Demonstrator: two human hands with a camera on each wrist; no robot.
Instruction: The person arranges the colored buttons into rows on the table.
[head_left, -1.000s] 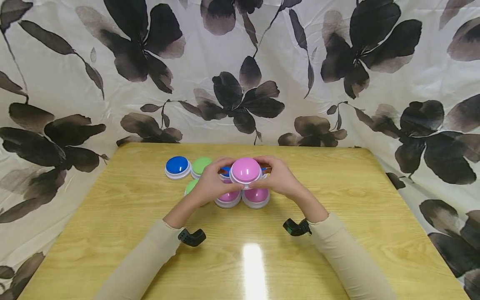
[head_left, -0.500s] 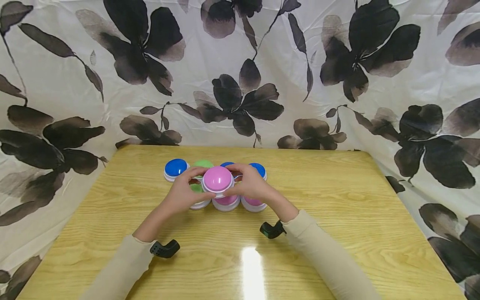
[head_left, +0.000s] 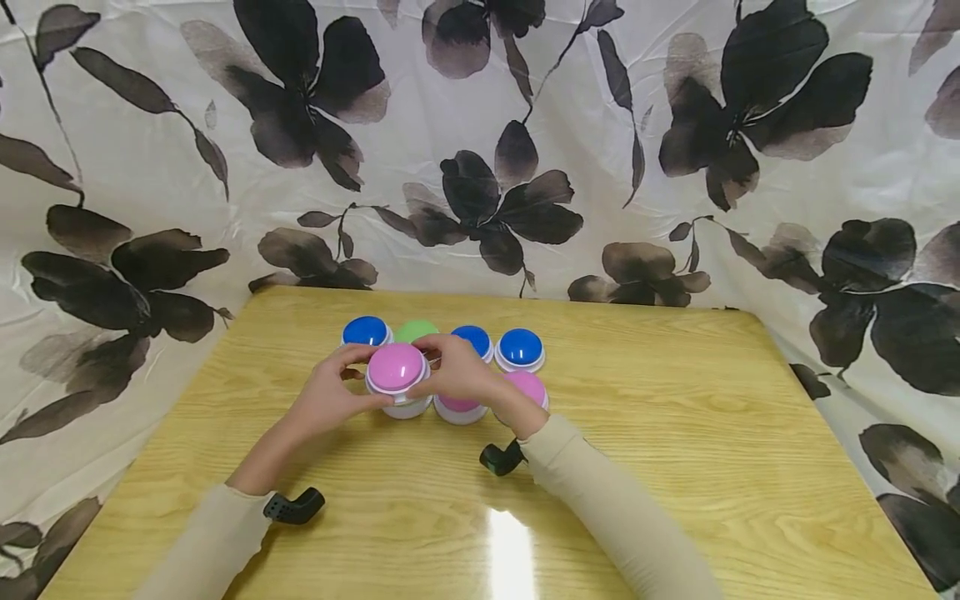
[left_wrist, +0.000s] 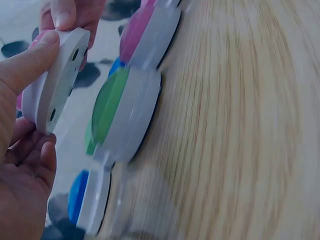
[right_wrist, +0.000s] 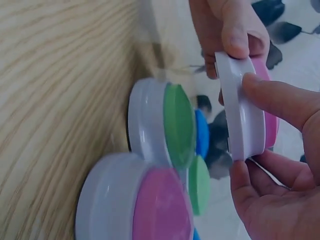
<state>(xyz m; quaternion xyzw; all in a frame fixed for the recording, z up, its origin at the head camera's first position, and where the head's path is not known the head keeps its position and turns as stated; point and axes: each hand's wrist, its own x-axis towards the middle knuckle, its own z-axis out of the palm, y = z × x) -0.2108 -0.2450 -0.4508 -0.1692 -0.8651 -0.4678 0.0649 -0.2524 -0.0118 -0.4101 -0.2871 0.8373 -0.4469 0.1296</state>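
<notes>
Both hands hold one pink push button point(head_left: 396, 367) with a white base, raised off the table. My left hand point(head_left: 330, 390) pinches its left side and my right hand point(head_left: 459, 372) its right side, thumbs toward the near edge. The wrist views show the underside of the base apart from the buttons below. Right under it stands the front green button point(left_wrist: 111, 107), mostly hidden in the head view. Beside that are a pink button point(head_left: 459, 409), partly covered by my right hand, and another pink button point(head_left: 528, 387) farther right.
Behind stand a blue button point(head_left: 366, 330) at left, a green button point(head_left: 417, 331), a blue button point(head_left: 472, 340) and another blue button point(head_left: 521, 347). All rest on the wooden table point(head_left: 645, 433). A floral cloth point(head_left: 480, 125) hangs behind the far edge.
Both hands have carried the pink button leftward, from over the right-hand buttons to over the front green one. The blue buttons at the back right have come into view.
</notes>
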